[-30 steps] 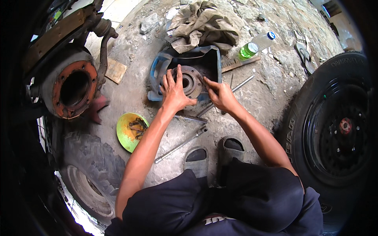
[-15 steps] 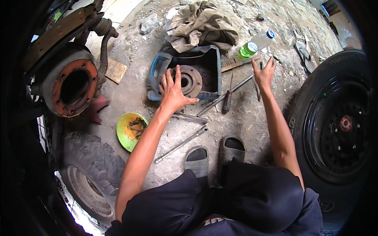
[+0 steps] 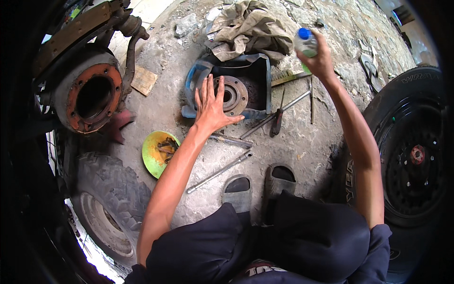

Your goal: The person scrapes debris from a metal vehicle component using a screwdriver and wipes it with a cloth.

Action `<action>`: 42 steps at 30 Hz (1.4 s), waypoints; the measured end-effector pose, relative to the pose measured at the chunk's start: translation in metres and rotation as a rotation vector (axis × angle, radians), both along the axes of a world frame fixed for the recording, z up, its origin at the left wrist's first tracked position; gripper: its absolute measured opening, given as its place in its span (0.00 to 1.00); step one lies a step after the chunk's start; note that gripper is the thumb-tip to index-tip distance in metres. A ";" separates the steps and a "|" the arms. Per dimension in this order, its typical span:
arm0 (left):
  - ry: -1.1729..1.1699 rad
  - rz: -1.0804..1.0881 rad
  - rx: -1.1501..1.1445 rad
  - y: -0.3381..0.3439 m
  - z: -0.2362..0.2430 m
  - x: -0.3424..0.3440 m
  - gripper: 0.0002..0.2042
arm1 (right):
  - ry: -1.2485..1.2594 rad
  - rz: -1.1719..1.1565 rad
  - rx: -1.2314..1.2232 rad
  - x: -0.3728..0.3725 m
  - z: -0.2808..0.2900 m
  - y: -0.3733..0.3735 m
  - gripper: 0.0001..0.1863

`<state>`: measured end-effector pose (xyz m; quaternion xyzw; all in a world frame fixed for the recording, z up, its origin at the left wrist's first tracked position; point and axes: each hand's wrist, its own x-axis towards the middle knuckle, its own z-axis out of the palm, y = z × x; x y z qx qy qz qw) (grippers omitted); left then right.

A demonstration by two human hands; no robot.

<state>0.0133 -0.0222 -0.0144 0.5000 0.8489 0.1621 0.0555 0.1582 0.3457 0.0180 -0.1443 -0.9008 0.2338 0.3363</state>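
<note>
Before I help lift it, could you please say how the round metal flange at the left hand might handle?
The round metal flange is probably heavy for its size, as it looks like thick metal. It should feel rigid, given its solid-looking disc shape. Its circular rim suggests it could roll if stood on edge.

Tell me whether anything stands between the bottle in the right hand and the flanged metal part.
Only the blue container's right rim crosses between the bottle in the right hand and the flanged metal part. The left hand is on the part's other side.
</note>
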 end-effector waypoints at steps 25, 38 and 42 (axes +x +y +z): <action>0.080 -0.165 -0.069 0.007 0.012 0.002 0.56 | -0.758 0.286 0.891 -0.047 0.039 -0.142 0.16; 0.048 -0.137 -0.056 0.000 0.009 0.002 0.56 | -0.724 0.370 0.927 -0.057 0.048 -0.150 0.11; 0.046 -0.126 -0.056 0.001 0.007 0.002 0.56 | -0.792 0.362 0.947 -0.061 0.052 -0.152 0.11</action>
